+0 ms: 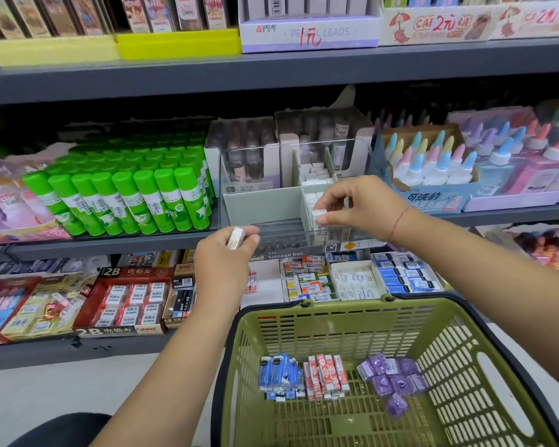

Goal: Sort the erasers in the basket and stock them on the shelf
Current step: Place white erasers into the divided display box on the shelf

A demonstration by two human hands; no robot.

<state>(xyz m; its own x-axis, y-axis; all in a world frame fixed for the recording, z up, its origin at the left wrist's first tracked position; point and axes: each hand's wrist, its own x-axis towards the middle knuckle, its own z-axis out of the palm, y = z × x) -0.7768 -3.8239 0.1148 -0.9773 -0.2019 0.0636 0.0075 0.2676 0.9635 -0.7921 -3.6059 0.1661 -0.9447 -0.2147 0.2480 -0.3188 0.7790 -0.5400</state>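
Both hands grip white erasers — right hand (359, 204) inside the storage box (262, 204), left hand (223, 253) outside.

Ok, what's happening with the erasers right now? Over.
Right hand pinching white eraser at clear box. Left hand holds second eraser. Three piles in basket. Nothing blocking.

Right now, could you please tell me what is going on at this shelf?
A person is filling a clear storage box on the shelf. The right hand pinches a white eraser over the box's right compartment, already part filled. The left hand holds a second eraser at the box's front. In the basket lie blue erasers, red erasers and purple erasers, in three groups.
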